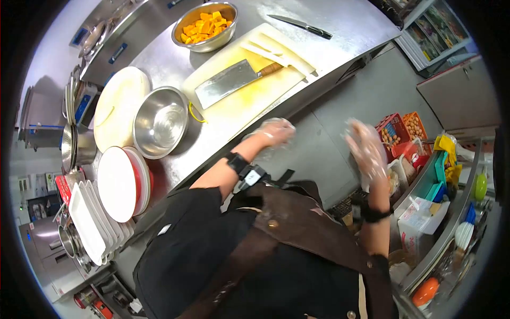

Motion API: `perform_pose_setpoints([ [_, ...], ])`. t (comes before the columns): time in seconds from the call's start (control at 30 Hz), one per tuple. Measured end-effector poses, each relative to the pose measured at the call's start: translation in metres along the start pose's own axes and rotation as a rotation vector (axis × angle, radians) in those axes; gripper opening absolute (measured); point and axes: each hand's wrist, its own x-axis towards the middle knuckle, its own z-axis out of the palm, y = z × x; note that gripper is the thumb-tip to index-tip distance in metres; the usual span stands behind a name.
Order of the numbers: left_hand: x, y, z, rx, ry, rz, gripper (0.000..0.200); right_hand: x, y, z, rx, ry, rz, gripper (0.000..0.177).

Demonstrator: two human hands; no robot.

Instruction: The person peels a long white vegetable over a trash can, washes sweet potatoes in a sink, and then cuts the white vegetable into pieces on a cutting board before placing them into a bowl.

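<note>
Plastic-gloved left hand by steel counter edge | right hand fingers spread

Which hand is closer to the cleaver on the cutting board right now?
Left. The left hand is at the counter edge near the cleaver, not touching it; the right hand is farther off, past the counter, over the floor.

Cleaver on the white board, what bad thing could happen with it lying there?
1. The cleaver lies loose on the cutting board, near the counter edge where the gloved left hand is; a bump might cut.
2. The thin knife lies bare beyond the board; a reaching hand could catch its blade.
3. The right hand wears a thin glove too, so grips may slip.
</note>
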Motion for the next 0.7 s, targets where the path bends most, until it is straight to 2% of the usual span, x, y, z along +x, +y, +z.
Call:
perform_pose_setpoints([
  [0.1,-0.017,0.009,-0.031,-0.110,0.103,-0.036,0.038,0.097,0.008,0.047,0.140,-0.194,-0.026,0.034],
  [0.17,-0.025,0.017,-0.040,-0.283,0.344,-0.149,0.034,0.152,0.029,0.088,0.199,-0.288,-0.046,0.035],
  [0.23,-0.022,0.011,-0.047,-0.371,0.431,-0.208,0.034,0.196,0.044,0.120,0.115,-0.303,-0.163,0.039],
  [0.33,-0.010,0.020,-0.044,-0.565,0.566,-0.264,0.034,0.248,0.030,0.135,0.030,-0.323,-0.262,0.044],
  [0.37,-0.005,0.028,-0.038,-0.594,0.638,-0.264,0.032,0.267,0.023,0.135,-0.012,-0.444,-0.284,0.052],
  [0.43,0.014,0.040,-0.046,-0.634,0.747,-0.248,0.031,0.289,0.006,0.136,-0.041,-0.500,-0.311,0.054],
  [0.47,0.022,0.038,-0.046,-0.404,0.737,-0.278,0.033,0.294,0.003,0.136,-0.082,-0.557,-0.305,0.057],
  [0.5,0.025,0.039,-0.040,-0.183,0.712,-0.317,0.035,0.296,0.007,0.149,-0.050,-0.482,-0.383,0.054],
  [0.53,0.028,0.040,-0.036,-0.211,0.733,-0.330,0.035,0.303,0.008,0.162,-0.055,-0.502,-0.414,0.054],
  [0.6,0.036,0.045,-0.033,-0.077,0.792,-0.282,0.032,0.319,0.001,0.178,-0.113,-0.704,-0.202,0.045],
  [0.7,0.044,0.036,-0.026,-0.179,0.813,-0.248,0.029,0.335,0.001,0.177,-0.119,-0.694,-0.194,0.039],
])
